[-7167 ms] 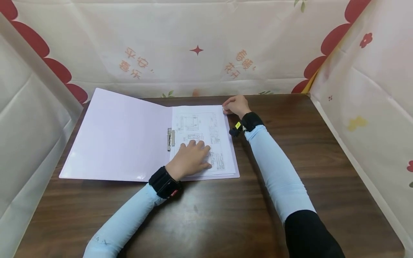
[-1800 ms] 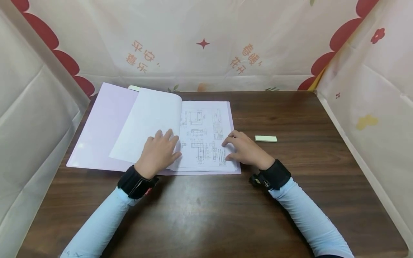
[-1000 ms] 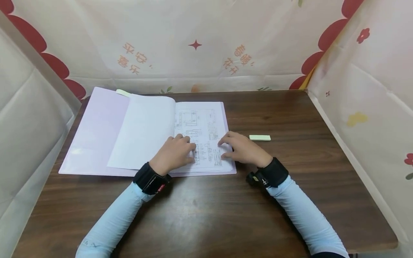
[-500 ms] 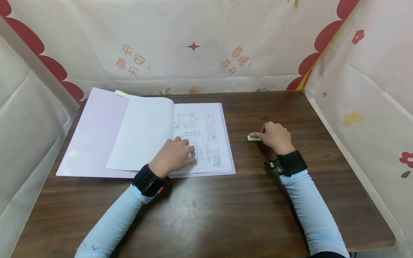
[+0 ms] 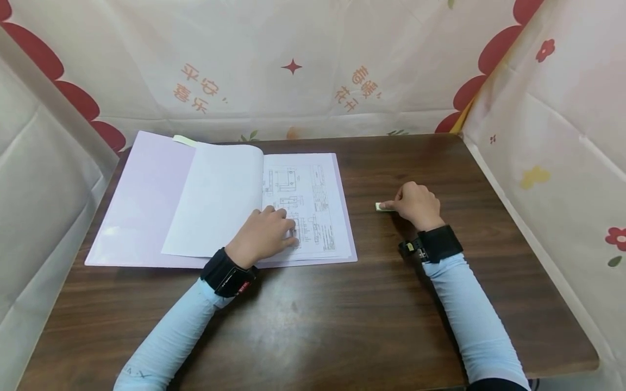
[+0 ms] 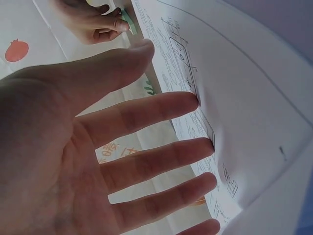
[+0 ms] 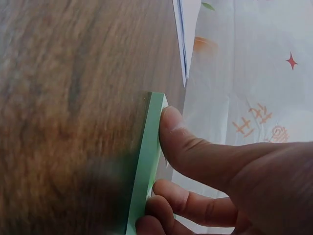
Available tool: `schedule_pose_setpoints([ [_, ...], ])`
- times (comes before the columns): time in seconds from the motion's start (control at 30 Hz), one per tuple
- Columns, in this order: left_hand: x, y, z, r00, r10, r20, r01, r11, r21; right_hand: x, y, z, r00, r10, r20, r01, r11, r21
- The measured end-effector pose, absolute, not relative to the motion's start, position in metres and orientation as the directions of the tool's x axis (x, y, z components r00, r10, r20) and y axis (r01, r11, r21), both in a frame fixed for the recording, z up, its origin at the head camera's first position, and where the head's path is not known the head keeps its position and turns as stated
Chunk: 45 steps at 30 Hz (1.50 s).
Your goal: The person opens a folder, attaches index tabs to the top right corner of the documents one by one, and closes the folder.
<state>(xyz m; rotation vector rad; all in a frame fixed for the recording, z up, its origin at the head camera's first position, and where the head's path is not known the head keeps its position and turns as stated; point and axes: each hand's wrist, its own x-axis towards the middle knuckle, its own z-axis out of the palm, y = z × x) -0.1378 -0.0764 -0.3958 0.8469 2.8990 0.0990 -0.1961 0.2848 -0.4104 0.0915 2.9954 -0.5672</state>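
A lilac folder (image 5: 146, 217) lies open on the table, with a white sheet (image 5: 215, 201) turned over to its left side. My left hand (image 5: 264, 233) rests on the printed drawing page (image 5: 318, 179), its fingers spread and fairly straight; in the left wrist view the fingertips touch the paper. Right of the folder, my right hand (image 5: 415, 206) pinches a thin pale-green pad of sticky notes (image 7: 146, 156) at the table top. The thumb lies on the pad's upper face and the other fingers curl at its near end. Most of the pad is hidden by the hand in the head view.
A pale-green tab (image 5: 184, 140) sticks out from the turned sheet's top corner. The brown wooden table (image 5: 313, 336) is bordered by a patterned cloth (image 5: 313, 32) at the back and both sides.
A sheet was turned leftward over the past seconds, and its green tab now shows. My right hand left the page and moved right to the sticky note pad. The left hand slid right onto the drawing.
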Motion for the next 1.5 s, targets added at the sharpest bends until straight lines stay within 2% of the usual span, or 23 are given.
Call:
schedule_pose_setpoints([
  [0.3, -0.135, -0.057, -0.379, -0.797, 0.598, -0.079, 0.592, 0.801, 0.093, -0.204, 0.295, -0.402, -0.988, -0.018, -0.154, 0.051, 0.903, -0.428],
  [0.5, -0.148, 0.007, -0.364, -0.731, 0.666, -0.152, 0.67, 0.742, 0.027, -0.21, 0.3, -0.396, -0.963, -0.136, -0.233, -0.004, 0.872, -0.49],
  [0.6, -0.162, 0.043, -0.372, -0.683, 0.703, -0.199, 0.722, 0.691, -0.036, -0.211, 0.3, -0.398, -0.946, -0.173, -0.274, -0.018, 0.874, -0.486],
  [0.7, -0.174, 0.071, -0.384, -0.66, 0.715, -0.232, 0.748, 0.655, -0.108, -0.212, 0.298, -0.401, -0.938, -0.187, -0.293, -0.027, 0.879, -0.475],
  [0.93, -0.184, 0.101, -0.4, -0.675, 0.69, -0.263, 0.736, 0.653, -0.176, -0.208, 0.297, -0.4, -0.946, -0.121, -0.302, 0.04, 0.878, -0.476],
  [1.33, -0.186, 0.109, -0.398, -0.666, 0.705, -0.244, 0.745, 0.644, -0.175, -0.208, 0.31, -0.4, -0.976, 0.02, -0.218, 0.123, 0.873, -0.472],
  [1.5, -0.185, 0.111, -0.398, -0.67, 0.705, -0.232, 0.742, 0.641, -0.196, -0.209, 0.321, -0.399, -0.973, 0.018, -0.232, 0.132, 0.865, -0.485],
])
